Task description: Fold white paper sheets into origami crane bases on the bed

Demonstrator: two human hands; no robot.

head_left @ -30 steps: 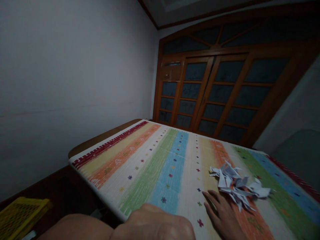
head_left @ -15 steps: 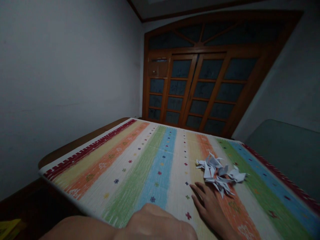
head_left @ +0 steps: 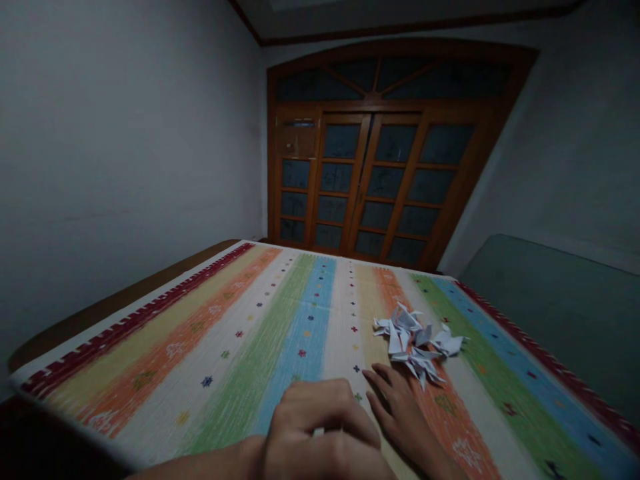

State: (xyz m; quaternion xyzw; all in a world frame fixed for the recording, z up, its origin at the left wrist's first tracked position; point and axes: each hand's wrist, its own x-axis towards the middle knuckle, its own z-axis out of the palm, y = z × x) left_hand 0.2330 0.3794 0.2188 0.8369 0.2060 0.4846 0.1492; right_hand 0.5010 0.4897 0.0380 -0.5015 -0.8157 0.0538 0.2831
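A loose heap of small folded white paper pieces (head_left: 413, 343), shaped like origami cranes, lies on a striped cotton rug (head_left: 280, 313). My right hand (head_left: 397, 410) rests flat on the rug, its fingers spread and its fingertips just short of the heap's lower left side. To its left, my left hand (head_left: 320, 427) sits low on the rug with its fingers curled in. No object shows in the curled fingers. The rug's stripes run from near to far in red, yellow, orange, green and blue.
Double wooden doors with dark glass panes (head_left: 373, 187) stand beyond the rug's far edge. A pale wall (head_left: 125, 133) runs along the left, with a wooden edge (head_left: 115, 293) beside the rug. A grey-green surface (head_left: 550, 313) lies to the right.
The whole scene has slid left in the view. My left hand has come further up into view with its curled fingers showing. My right hand stays beside the paper heap.
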